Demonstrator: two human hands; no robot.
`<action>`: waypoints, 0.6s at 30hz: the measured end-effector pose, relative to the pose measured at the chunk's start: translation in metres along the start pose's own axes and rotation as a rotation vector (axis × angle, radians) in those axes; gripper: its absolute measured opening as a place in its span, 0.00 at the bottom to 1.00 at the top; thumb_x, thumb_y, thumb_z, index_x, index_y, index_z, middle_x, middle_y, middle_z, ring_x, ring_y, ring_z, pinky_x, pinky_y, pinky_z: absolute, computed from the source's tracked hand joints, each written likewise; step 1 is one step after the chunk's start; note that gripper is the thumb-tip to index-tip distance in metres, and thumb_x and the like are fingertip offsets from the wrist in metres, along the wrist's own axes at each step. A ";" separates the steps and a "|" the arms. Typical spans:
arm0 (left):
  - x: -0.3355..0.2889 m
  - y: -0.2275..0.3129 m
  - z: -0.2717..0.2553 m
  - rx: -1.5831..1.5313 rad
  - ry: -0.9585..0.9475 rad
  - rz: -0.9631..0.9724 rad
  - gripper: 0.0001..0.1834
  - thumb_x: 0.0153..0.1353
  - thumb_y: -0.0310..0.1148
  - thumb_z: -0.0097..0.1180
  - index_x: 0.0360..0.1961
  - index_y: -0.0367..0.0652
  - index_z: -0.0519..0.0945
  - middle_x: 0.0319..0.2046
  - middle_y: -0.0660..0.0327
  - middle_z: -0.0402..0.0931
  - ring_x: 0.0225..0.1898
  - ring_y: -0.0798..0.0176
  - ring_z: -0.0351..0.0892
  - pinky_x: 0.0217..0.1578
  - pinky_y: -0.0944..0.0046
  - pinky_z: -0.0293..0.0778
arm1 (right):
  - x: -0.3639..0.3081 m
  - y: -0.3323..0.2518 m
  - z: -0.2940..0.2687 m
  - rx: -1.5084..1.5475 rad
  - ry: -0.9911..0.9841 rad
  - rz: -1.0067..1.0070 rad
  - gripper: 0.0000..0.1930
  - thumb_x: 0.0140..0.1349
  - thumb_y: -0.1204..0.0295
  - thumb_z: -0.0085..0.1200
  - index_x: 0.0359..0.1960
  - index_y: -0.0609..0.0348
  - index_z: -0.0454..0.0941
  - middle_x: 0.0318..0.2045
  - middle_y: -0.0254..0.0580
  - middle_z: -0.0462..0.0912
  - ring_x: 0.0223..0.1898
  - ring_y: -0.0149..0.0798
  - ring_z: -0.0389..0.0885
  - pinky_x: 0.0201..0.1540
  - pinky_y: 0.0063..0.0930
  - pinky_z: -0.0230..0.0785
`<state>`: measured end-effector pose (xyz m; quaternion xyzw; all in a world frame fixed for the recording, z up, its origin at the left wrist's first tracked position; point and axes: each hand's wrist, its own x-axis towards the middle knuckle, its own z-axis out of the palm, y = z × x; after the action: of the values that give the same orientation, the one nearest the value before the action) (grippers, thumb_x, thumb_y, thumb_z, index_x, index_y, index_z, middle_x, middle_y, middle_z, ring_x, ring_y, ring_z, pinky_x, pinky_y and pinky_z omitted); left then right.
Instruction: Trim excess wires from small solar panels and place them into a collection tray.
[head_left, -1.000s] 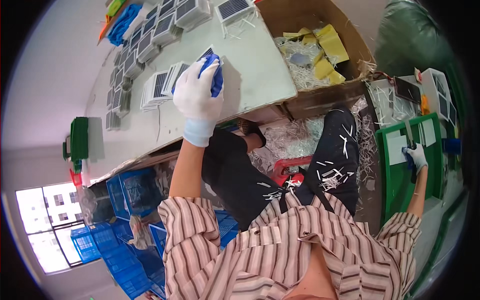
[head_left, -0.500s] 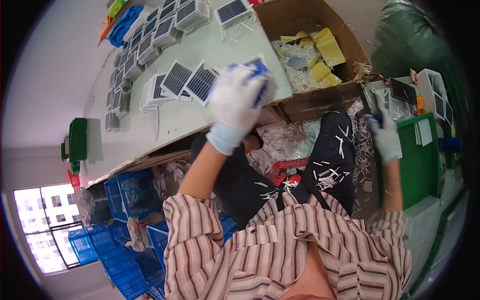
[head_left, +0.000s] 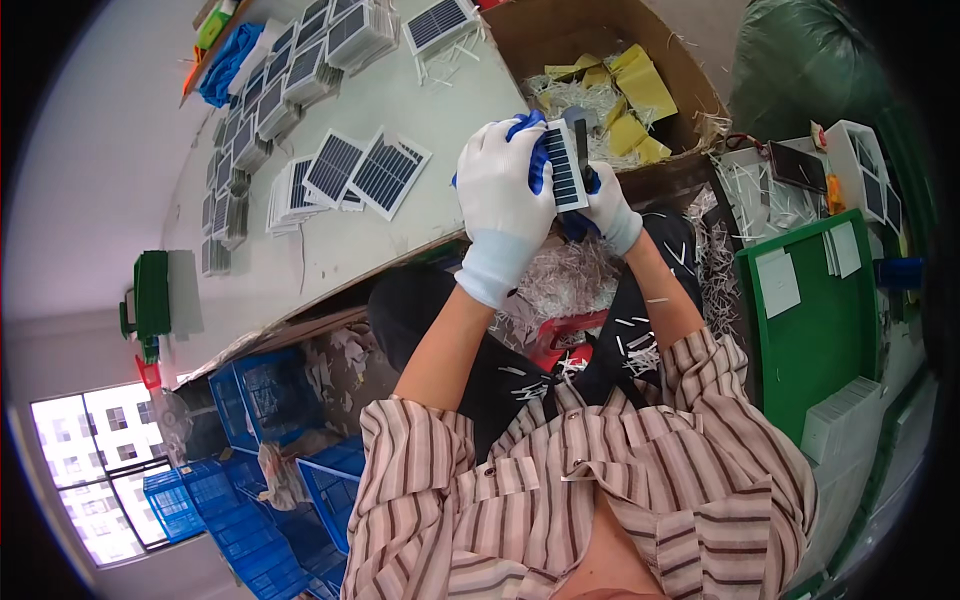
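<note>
The long pale worktable (head_left: 420,150) fills the upper left of the view. Stacks of small dark solar cell panels (head_left: 300,70) run along it toward 11 o'clock, and two loose panels (head_left: 365,170) lie flat side by side near its middle. At 1 o'clock an open brown cardboard box (head_left: 690,70) holds yellow scraps and white trimmings. A green plastic tray (head_left: 820,330) stands at 3 o'clock. White shreds (head_left: 570,280) litter the lap below the hands.

Both hands meet at 12 o'clock, over the near table edge and just in front of the box. The left hand (head_left: 505,190), in a white glove with blue-coated fingertips, is closed around the small rectangular solar panel (head_left: 567,165) from its left side. The right hand (head_left: 605,205), gloved alike, is closed on the panel's lower right edge.

Recommended handling: grip the panel by its edges only, keep fingertips off the gridded face, support it from both sides, and avoid bending it, since it appears thin and brittle.

The panel is a narrow white-bordered rectangle with a dark blue face crossed by fine pale lines, held near upright, face toward the camera.
</note>
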<state>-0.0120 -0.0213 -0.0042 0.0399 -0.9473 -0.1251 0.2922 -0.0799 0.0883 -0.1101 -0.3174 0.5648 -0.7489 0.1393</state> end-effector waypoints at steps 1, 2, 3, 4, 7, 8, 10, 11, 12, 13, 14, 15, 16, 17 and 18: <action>-0.001 0.000 0.005 -0.007 -0.006 -0.007 0.20 0.45 0.26 0.60 0.43 0.42 0.77 0.45 0.53 0.73 0.50 0.48 0.70 0.53 0.52 0.64 | -0.003 -0.001 -0.001 -0.010 -0.013 -0.061 0.11 0.52 0.70 0.62 0.32 0.64 0.78 0.23 0.33 0.80 0.26 0.22 0.75 0.30 0.21 0.70; 0.000 0.000 0.001 -0.014 -0.013 -0.006 0.20 0.45 0.26 0.60 0.43 0.42 0.77 0.45 0.53 0.73 0.50 0.48 0.70 0.53 0.52 0.64 | -0.011 -0.008 0.000 0.006 -0.079 0.112 0.12 0.50 0.69 0.63 0.33 0.64 0.78 0.22 0.33 0.79 0.26 0.24 0.75 0.31 0.21 0.70; 0.000 0.001 -0.002 -0.023 -0.020 -0.005 0.20 0.45 0.25 0.59 0.43 0.42 0.77 0.45 0.53 0.73 0.51 0.48 0.69 0.53 0.52 0.64 | -0.025 -0.009 0.005 0.059 -0.165 0.213 0.09 0.50 0.71 0.62 0.30 0.63 0.79 0.21 0.34 0.79 0.24 0.26 0.76 0.30 0.22 0.70; 0.002 0.002 0.001 -0.030 -0.017 -0.008 0.20 0.45 0.25 0.59 0.43 0.42 0.77 0.45 0.53 0.73 0.51 0.48 0.69 0.53 0.52 0.64 | -0.040 -0.009 0.006 0.100 -0.238 0.318 0.07 0.49 0.72 0.61 0.27 0.63 0.79 0.19 0.36 0.79 0.22 0.28 0.76 0.29 0.22 0.70; 0.001 0.001 0.001 -0.032 0.010 -0.008 0.19 0.45 0.26 0.59 0.43 0.42 0.77 0.45 0.54 0.73 0.50 0.48 0.69 0.52 0.52 0.65 | -0.070 -0.030 0.034 -0.109 -0.313 0.031 0.05 0.51 0.78 0.58 0.31 0.63 0.78 0.21 0.34 0.80 0.24 0.29 0.78 0.31 0.21 0.71; 0.002 0.002 0.001 -0.004 0.060 -0.020 0.18 0.47 0.25 0.58 0.42 0.43 0.78 0.43 0.54 0.74 0.49 0.49 0.71 0.50 0.52 0.67 | -0.071 -0.023 0.035 -0.109 -0.310 0.031 0.05 0.51 0.78 0.58 0.31 0.63 0.78 0.21 0.34 0.80 0.24 0.29 0.78 0.31 0.21 0.71; 0.000 0.003 -0.001 0.029 0.108 -0.034 0.16 0.48 0.25 0.57 0.42 0.44 0.79 0.42 0.55 0.75 0.47 0.49 0.72 0.48 0.53 0.69 | -0.065 -0.011 0.040 0.106 0.262 0.244 0.13 0.53 0.82 0.54 0.42 0.62 0.74 0.27 0.35 0.80 0.28 0.30 0.79 0.36 0.24 0.73; 0.001 0.005 0.001 0.029 0.064 -0.053 0.17 0.47 0.26 0.58 0.42 0.43 0.78 0.43 0.54 0.74 0.49 0.48 0.71 0.50 0.52 0.67 | -0.056 0.008 0.036 -0.077 0.309 0.161 0.18 0.52 0.79 0.58 0.44 0.61 0.68 0.33 0.43 0.81 0.34 0.37 0.80 0.38 0.27 0.72; 0.001 0.007 0.003 0.030 0.021 -0.072 0.18 0.46 0.27 0.58 0.43 0.41 0.77 0.44 0.53 0.73 0.50 0.48 0.69 0.52 0.51 0.65 | -0.050 0.024 0.036 -0.076 0.316 0.161 0.18 0.52 0.79 0.58 0.44 0.61 0.68 0.33 0.43 0.81 0.34 0.37 0.80 0.38 0.27 0.72; 0.001 0.007 0.004 0.038 0.022 -0.071 0.18 0.46 0.27 0.58 0.43 0.41 0.77 0.44 0.53 0.73 0.50 0.48 0.69 0.52 0.51 0.65 | -0.039 0.034 0.041 -0.079 0.367 0.057 0.17 0.54 0.78 0.57 0.45 0.60 0.68 0.35 0.42 0.80 0.36 0.37 0.80 0.39 0.27 0.72; 0.000 0.007 0.005 0.041 0.019 -0.062 0.18 0.46 0.27 0.58 0.42 0.41 0.77 0.44 0.53 0.73 0.50 0.47 0.69 0.52 0.51 0.65 | -0.028 0.042 0.045 -0.084 0.423 -0.046 0.16 0.55 0.78 0.56 0.45 0.59 0.67 0.36 0.41 0.80 0.37 0.36 0.80 0.40 0.27 0.72; 0.000 0.008 0.006 0.044 0.016 -0.054 0.18 0.46 0.27 0.58 0.42 0.40 0.77 0.44 0.53 0.73 0.50 0.47 0.69 0.52 0.51 0.65 | -0.010 0.057 0.046 -0.077 0.425 -0.048 0.16 0.55 0.78 0.56 0.45 0.59 0.67 0.36 0.41 0.80 0.37 0.36 0.80 0.40 0.27 0.72; 0.001 0.009 0.006 0.046 0.014 -0.049 0.18 0.46 0.27 0.58 0.42 0.40 0.77 0.44 0.53 0.73 0.50 0.47 0.69 0.52 0.51 0.65 | 0.011 0.072 0.045 0.204 0.447 0.024 0.16 0.57 0.76 0.55 0.46 0.58 0.67 0.37 0.40 0.80 0.38 0.36 0.80 0.41 0.27 0.73; 0.001 0.009 0.004 0.038 0.002 -0.052 0.19 0.46 0.27 0.59 0.42 0.40 0.77 0.43 0.53 0.73 0.50 0.47 0.69 0.52 0.51 0.65 | 0.025 0.073 0.048 0.489 0.456 0.098 0.16 0.58 0.74 0.55 0.47 0.58 0.67 0.37 0.39 0.79 0.38 0.35 0.80 0.42 0.26 0.74; 0.001 0.008 0.003 0.028 -0.010 -0.054 0.19 0.45 0.27 0.59 0.42 0.40 0.77 0.43 0.53 0.73 0.50 0.48 0.69 0.52 0.51 0.65 | 0.031 0.072 0.047 0.495 0.455 0.097 0.16 0.58 0.74 0.55 0.47 0.58 0.67 0.37 0.39 0.79 0.38 0.35 0.80 0.42 0.26 0.74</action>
<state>-0.0143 -0.0131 -0.0040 0.0692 -0.9489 -0.1197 0.2835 -0.0841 0.0116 -0.1603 -0.0714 0.3968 -0.9075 0.1181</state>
